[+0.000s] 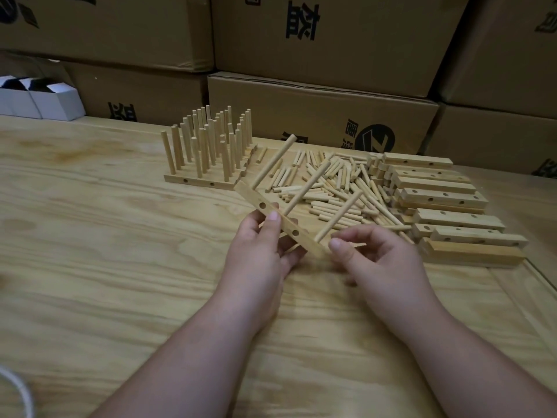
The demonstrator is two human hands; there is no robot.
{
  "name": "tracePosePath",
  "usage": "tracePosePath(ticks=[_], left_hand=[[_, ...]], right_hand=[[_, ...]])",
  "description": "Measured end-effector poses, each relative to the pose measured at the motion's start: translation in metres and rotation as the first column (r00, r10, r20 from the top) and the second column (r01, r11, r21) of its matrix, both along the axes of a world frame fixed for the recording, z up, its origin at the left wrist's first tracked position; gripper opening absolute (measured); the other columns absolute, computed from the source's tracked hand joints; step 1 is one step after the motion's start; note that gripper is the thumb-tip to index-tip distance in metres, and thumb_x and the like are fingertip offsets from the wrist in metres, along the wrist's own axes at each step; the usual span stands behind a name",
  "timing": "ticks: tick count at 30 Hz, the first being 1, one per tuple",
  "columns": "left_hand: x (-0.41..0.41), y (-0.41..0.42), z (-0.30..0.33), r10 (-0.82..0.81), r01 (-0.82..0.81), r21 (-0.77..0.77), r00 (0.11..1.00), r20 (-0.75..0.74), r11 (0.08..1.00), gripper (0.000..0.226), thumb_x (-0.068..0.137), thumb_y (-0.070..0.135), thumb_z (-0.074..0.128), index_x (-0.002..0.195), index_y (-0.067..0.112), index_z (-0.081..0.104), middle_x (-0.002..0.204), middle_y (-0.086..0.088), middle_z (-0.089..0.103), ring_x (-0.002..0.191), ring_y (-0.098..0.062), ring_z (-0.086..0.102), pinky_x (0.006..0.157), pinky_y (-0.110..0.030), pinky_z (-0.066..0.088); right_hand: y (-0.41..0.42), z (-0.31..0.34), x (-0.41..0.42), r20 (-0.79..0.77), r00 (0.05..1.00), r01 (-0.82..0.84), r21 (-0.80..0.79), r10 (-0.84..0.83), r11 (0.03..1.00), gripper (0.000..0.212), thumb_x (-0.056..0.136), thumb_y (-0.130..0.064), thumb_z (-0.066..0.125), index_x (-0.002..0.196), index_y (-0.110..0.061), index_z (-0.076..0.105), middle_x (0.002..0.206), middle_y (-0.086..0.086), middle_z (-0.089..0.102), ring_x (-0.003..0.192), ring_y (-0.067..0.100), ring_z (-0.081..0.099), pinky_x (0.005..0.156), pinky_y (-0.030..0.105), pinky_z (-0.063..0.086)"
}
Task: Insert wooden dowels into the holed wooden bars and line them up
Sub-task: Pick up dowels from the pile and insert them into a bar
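I see both bare forearms reaching in from the bottom edge, converging toward the middle. My left hand (261, 254) is raised, palm turned inward, thumb up along the near face of the wooden bar (283, 221) and fingers curled behind it, gripping it off the table. My right hand (379, 260) sits just beside it, wrist bent, fingers loosely curled; its thumb and forefinger meet at the bar's lower end, though I cannot tell how firmly they pinch.
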State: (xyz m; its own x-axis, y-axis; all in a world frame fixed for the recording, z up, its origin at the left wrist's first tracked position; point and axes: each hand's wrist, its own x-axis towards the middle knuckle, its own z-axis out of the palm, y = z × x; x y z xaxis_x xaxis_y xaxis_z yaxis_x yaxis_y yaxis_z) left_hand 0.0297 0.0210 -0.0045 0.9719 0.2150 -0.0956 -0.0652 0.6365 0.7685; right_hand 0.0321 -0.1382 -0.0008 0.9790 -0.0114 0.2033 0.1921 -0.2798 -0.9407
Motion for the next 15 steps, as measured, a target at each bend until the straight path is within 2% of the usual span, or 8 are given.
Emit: tracePosePath(ticks=[2, 4, 7, 9, 12, 15], left_hand=[[0.0, -0.001, 0.0, -0.027, 0.027, -0.009, 1.0, 0.014, 1.0, 0.018, 0.107, 0.018, 0.046, 0.119, 0.012, 0.058, 0.086, -0.004, 0.073, 0.085, -0.021, 0.074, 0.078, -0.042, 0.062], [0.0, 0.0, 0.0, -0.044, 0.044, -0.015, 0.999, 0.016, 0.999, 0.018, 0.107, 0.017, 0.045, 0.12, 0.011, 0.057, 0.091, -0.007, 0.072, 0.088, -0.022, 0.074, 0.081, -0.043, 0.062], [0.001, 0.001, 0.0, -0.065, 0.065, -0.02, 0.998, 0.005, 0.998, 0.019, 0.107, 0.017, 0.045, 0.121, 0.012, 0.058, 0.095, -0.007, 0.075, 0.094, -0.024, 0.075, 0.084, -0.043, 0.061], [0.0, 0.001, 0.001, -0.078, 0.078, -0.03, 0.997, -0.014, 0.997, 0.02, 0.107, 0.017, 0.046, 0.119, 0.013, 0.062, 0.098, -0.007, 0.077, 0.098, -0.025, 0.075, 0.084, -0.041, 0.061], [0.0, 0.002, 0.0, -0.121, 0.119, -0.057, 0.992, -0.04, 0.991, 0.023, 0.106, 0.021, 0.049, 0.116, 0.009, 0.066, 0.107, -0.01, 0.077, 0.105, -0.03, 0.073, 0.097, -0.047, 0.056], [0.0, 0.0, 0.0, -0.175, 0.171, -0.069, 0.983, -0.054, 0.983, 0.034, 0.105, 0.029, 0.049, 0.123, 0.005, 0.066, 0.116, -0.015, 0.074, 0.112, -0.031, 0.07, 0.103, -0.047, 0.053]], right_hand=[[0.002, -0.004, 0.0, 0.033, 0.999, -0.009, -0.086, 0.012, 0.996, 0.009, 0.081, -0.026, 0.082, 0.084, -0.031, 0.075, 0.08, -0.008, 0.075, 0.073, 0.019, 0.071, 0.066, 0.037, 0.06], [0.004, -0.005, 0.0, 0.071, 0.997, -0.001, -0.134, 0.011, 0.991, 0.012, 0.079, -0.024, 0.083, 0.08, -0.032, 0.075, 0.078, -0.014, 0.074, 0.069, 0.01, 0.069, 0.064, 0.022, 0.054], [0.007, -0.005, 0.002, 0.094, 0.995, 0.026, -0.149, -0.012, 0.988, 0.015, 0.078, -0.02, 0.084, 0.075, -0.032, 0.076, 0.074, -0.017, 0.073, 0.063, -0.001, 0.064, 0.058, 0.009, 0.045], [0.01, -0.003, 0.003, 0.101, 0.995, 0.035, -0.132, -0.022, 0.991, 0.016, 0.077, -0.016, 0.084, 0.073, -0.029, 0.077, 0.076, -0.02, 0.074, 0.069, -0.006, 0.066, 0.061, 0.005, 0.045], [0.018, 0.005, 0.006, 0.116, 0.993, 0.011, -0.12, 0.003, 0.993, 0.015, 0.077, -0.013, 0.084, 0.073, -0.027, 0.079, 0.082, -0.023, 0.074, 0.079, -0.009, 0.068, 0.067, 0.003, 0.046], [0.034, 0.017, 0.016, 0.115, 0.992, -0.033, -0.168, 0.053, 0.985, 0.012, 0.078, -0.015, 0.083, 0.074, -0.026, 0.08, 0.085, -0.024, 0.074, 0.084, -0.009, 0.068, 0.074, 0.01, 0.052]])
